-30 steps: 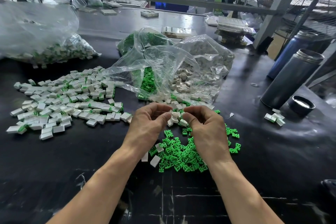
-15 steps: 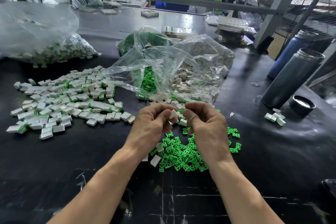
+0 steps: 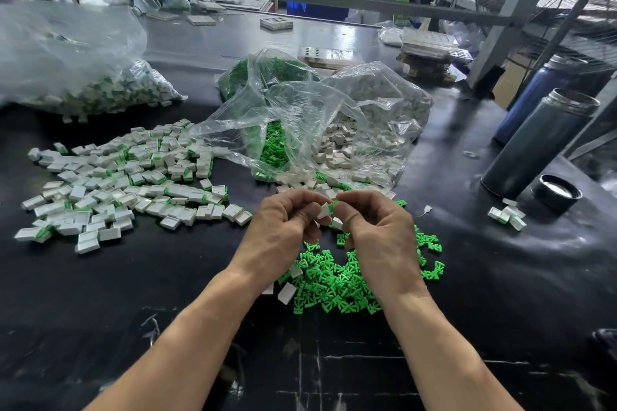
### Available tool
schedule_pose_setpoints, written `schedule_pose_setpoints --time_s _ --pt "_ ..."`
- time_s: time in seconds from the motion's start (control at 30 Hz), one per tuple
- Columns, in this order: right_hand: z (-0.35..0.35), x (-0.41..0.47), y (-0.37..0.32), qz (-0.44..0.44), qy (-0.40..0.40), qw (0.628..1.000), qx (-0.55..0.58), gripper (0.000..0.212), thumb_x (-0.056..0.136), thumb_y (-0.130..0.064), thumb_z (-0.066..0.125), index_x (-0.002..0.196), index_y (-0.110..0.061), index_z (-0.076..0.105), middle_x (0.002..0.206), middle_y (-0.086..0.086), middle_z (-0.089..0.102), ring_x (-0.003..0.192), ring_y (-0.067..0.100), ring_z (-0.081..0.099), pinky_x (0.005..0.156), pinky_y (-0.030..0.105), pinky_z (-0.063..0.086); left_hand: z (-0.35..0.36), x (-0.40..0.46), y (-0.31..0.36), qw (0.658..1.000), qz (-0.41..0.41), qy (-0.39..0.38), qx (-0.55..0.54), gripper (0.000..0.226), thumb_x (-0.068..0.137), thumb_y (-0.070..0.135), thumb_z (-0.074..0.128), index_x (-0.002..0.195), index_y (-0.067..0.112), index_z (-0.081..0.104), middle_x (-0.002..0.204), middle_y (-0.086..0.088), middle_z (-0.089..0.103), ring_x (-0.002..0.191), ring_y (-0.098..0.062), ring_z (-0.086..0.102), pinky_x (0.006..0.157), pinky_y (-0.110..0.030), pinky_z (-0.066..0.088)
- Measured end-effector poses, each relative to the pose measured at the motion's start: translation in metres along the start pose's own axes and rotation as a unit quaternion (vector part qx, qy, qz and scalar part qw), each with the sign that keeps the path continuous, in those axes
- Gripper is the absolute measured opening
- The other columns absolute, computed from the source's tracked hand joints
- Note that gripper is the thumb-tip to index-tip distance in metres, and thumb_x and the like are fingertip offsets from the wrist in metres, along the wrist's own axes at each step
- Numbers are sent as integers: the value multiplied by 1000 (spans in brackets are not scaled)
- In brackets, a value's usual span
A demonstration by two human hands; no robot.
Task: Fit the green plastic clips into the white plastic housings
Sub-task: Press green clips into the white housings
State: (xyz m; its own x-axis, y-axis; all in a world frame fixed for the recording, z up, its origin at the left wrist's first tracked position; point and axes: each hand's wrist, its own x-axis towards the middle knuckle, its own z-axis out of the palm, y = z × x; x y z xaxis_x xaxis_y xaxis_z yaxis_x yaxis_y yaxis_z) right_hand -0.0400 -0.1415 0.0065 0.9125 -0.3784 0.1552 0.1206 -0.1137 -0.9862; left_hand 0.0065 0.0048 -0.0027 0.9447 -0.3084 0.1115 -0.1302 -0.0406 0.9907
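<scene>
Two hands joining a clip and a housing over a black tabletop (image 3: 100, 310).

From the left: a spread of finished pieces (image 3: 127, 183) (white with green edges), then the left hand (image 3: 283, 230), its grip pinching a white housing (image 3: 323, 211); touching it, a green clip (image 3: 331, 207) pinched in the right hand (image 3: 380, 233). Loose green clips (image 3: 337, 287) lie heaped under both wrists; clear bags (image 3: 317, 130) of parts sit behind, and a steel flask (image 3: 541, 143) stands far right.
</scene>
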Motion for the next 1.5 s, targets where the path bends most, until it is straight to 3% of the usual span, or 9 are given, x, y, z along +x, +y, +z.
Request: schedule_pose_setpoints --time_s 0.17,0.23,0.4,0.53,0.7,0.83,1.03,1.27,1.5 --pt "-1 0 0 34 -10 999 32 4 94 -10 75 96 -13 75 64 -8 69 49 6 59 44 21 47 -1 0 -2 1000 -3 4 2 24 104 8 55 101 20 75 72 -6 69 64 -15 61 62 -34 50" --pt "-1 0 0 31 -8 999 34 4 94 -10 75 96 -13 75 64 -8 70 48 5 59 44 20 47 0 0 -2 1000 1 3 6 24 104 8 55 100 21 75 69 0 68 62 -13 61 60 -32 50" --pt "0 -1 1 6 8 1000 -2 8 93 -11 76 94 -19 75 77 -7 76 59 1 66 52 14 49 -1 -1 0 1000 6 -6 18 24 103 7 56 104 21 75 69 8 70 64 -9 63 58 -25 53" --pt "1 -1 2 -13 15 999 -37 11 93 -13 77 93 -24 74 81 -9 76 63 4 68 56 18 51 1 -2 1 1000 0 -15 0 17 98 6 65 105 18 75 80 3 75 70 -11 67 67 -27 56" --pt "2 -2 3 -8 -17 999 -47 11 92 -15 78 94 -24 74 86 -5 77 77 14 74 62 30 60 -1 -1 1 1000 -14 6 -25 10 95 6 69 100 13 74 84 -2 77 69 -13 66 61 -25 54" --pt "-2 0 2 19 -30 999 -16 6 94 -15 76 95 -21 75 83 -1 77 68 12 72 57 25 56 0 1 0 999 -9 11 -35 10 93 4 70 93 13 74 85 -8 76 68 -14 64 64 -25 55" --pt "-2 0 4 -5 -36 997 -64 9 94 -18 75 88 -24 75 79 -6 77 65 4 68 57 18 52 0 1 -1 1000 -7 12 -15 14 94 4 70 90 17 74 87 -4 77 78 -14 69 73 -31 57" --pt "1 -3 8 -14 -34 996 -81 13 94 -16 75 85 -26 74 76 -3 74 65 13 68 58 32 55 1 -3 4 999 -20 33 4 8 93 0 70 93 7 74 81 -8 76 65 -10 64 57 -19 51" --pt "5 -3 12 -18 -26 997 -70 16 92 -12 76 85 -26 75 73 -6 73 60 7 66 54 24 50 7 -5 6 998 -31 55 -12 12 92 -6 67 92 4 74 82 -15 76 69 -22 66 69 -49 56"
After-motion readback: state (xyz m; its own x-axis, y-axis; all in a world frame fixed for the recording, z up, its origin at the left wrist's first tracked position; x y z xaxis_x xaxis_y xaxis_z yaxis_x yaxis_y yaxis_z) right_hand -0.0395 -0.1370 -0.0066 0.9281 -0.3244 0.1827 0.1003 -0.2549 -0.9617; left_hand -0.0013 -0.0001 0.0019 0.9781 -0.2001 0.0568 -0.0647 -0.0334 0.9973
